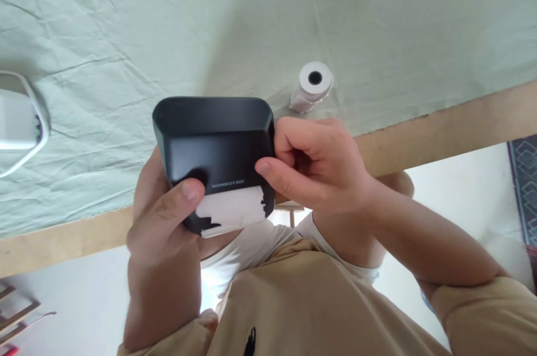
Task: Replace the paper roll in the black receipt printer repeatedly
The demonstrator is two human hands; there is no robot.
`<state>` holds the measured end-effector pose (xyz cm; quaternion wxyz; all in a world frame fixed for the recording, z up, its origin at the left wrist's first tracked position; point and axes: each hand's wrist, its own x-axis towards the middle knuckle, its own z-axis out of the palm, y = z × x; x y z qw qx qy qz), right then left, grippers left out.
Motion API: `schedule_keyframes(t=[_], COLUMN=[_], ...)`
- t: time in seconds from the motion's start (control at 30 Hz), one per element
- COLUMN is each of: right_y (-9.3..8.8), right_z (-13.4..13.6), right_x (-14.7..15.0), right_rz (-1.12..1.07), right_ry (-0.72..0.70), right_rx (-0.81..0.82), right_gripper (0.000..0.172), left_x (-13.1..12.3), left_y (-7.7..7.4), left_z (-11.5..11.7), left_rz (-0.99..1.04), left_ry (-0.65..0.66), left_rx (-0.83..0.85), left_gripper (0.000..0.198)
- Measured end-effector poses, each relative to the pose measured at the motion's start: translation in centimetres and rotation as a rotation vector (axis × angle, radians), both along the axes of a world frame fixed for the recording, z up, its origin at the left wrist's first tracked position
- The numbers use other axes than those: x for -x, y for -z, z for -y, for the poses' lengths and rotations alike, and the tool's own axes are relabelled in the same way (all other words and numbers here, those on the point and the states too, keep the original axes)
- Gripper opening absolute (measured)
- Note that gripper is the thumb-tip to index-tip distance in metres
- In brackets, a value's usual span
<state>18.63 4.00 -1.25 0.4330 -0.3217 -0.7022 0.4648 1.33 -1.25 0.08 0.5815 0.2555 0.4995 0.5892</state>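
Observation:
A black label printer [213, 149] with small lettering on its front is held up over the table's near edge. White torn-edged paper [235, 208] covers its lower front. My left hand [163, 205] grips the printer's left side, thumb on the front face and the other fingers hidden behind. At the right side, my right hand [319, 163] has its fingers curled against the casing and its thumb on the front. Beyond the right hand, a white paper roll [311, 88] with a dark core stands on the cloth.
A pale green wrinkled cloth [377, 20] covers the table, whose bare wooden edge [453, 121] runs along the near side. At the far left lies a white object [19, 121] with a rounded rim, cut off by the frame. A patterned dark textile [524, 183] shows at the right.

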Motion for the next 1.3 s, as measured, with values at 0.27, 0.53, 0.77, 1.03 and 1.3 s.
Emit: schedule_keyframes(t=[0.27,0.53,0.77,1.03,1.3], right_y=[-0.4,-0.1,0.2,0.6,0.2], right_z=[0.4,0.4,0.6,0.6,1.1], right_x=[0.0,0.0,0.0,-0.2,0.1], right_rz=[0.08,0.155,0.14,0.08,0.13], right_ry=[0.079,0.107,0.124,0.07,0.261], right_rx=[0.048,0.03,0.056,0.027,-0.061], right_gripper=[0.042,0.042,0.05,0.054,0.05], left_x=[0.5,2.5,2.1,2.2,1.4], left_y=[0.8,1.9,2.8,2.8,2.7], left_z=[-0.2,0.1,0.1,-0.8,-1.2], left_rz=[-0.045,0.001,-0.042,0.036,0.052], left_ry=[0.008,0.271,-0.054,0.027,0.049], left_rx=[-0.21,-0.181,-0.076,-0.156,-0.194], left_gripper=[0.021,0.036,0.027,0.041,0.032])
